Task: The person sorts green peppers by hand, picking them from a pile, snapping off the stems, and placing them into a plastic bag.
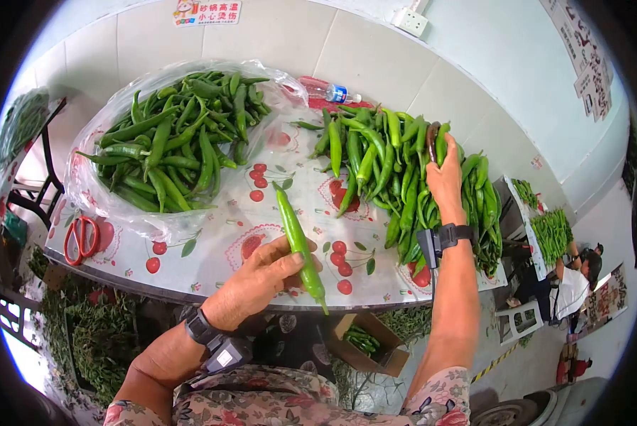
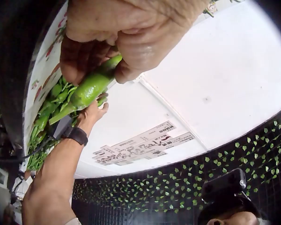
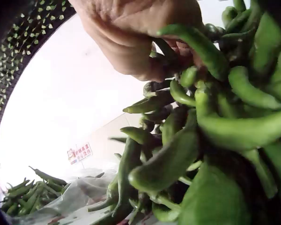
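My left hand (image 1: 265,273) holds a long green chili pepper (image 1: 295,238) between thumb and fingers, over the table's front edge. In the left wrist view the stem end of this pepper (image 2: 86,93) sticks out past the fingertips. My right hand (image 1: 445,181) reaches into the large heap of green peppers (image 1: 382,156) at the right. Its thumb and fingers are around a green pepper (image 1: 442,142) at the top of the heap, beside a dark reddish-brown pepper (image 1: 432,140). From the right wrist, the right hand (image 3: 140,37) appears with curled fingers, the tips partly hidden among peppers.
A clear plastic bag (image 1: 84,170) full of green peppers lies at the left of the table (image 1: 212,248). Red-handled scissors (image 1: 82,240) rest near the front left edge. A plastic bottle (image 1: 329,90) lies by the wall. Below stands a cardboard box (image 1: 389,362) holding some peppers.
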`<state>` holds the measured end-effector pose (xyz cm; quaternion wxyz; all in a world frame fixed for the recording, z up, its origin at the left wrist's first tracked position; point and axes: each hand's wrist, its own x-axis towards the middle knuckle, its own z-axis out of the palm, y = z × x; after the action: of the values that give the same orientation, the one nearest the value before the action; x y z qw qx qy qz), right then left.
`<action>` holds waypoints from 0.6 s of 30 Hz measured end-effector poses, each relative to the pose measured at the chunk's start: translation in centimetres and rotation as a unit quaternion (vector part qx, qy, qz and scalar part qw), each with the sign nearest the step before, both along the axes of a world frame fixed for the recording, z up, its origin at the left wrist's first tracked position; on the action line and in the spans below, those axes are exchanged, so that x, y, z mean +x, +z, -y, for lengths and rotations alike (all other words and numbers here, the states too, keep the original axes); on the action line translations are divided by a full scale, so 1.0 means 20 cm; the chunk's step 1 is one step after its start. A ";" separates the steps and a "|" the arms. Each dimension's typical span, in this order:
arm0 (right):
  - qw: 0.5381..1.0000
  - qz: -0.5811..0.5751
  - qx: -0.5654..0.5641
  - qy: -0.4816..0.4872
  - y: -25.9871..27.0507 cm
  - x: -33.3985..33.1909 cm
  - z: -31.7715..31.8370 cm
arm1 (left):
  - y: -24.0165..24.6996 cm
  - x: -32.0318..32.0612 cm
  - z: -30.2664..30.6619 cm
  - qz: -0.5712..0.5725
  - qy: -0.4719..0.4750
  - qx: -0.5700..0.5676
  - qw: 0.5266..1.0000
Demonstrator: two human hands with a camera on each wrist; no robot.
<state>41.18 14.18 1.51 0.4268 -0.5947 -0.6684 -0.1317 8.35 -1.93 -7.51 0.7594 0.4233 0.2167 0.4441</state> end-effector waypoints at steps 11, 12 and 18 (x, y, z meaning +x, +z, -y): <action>0.998 0.029 -0.019 -0.054 -0.03 -0.04 -0.05 | -0.01 0.00 0.00 -0.010 -0.001 -0.011 1.000; 0.998 0.029 -0.011 -0.054 -0.02 -0.05 -0.05 | -0.01 0.00 0.00 -0.011 -0.002 -0.011 1.000; 0.985 -0.169 -0.003 -0.022 0.02 -0.03 0.00 | 0.00 -0.01 0.00 -0.018 -0.003 0.000 1.000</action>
<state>40.57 14.21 1.87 0.5293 -0.6238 -0.5739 -0.0368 8.25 -1.84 -7.58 0.7567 0.4316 0.2296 0.4341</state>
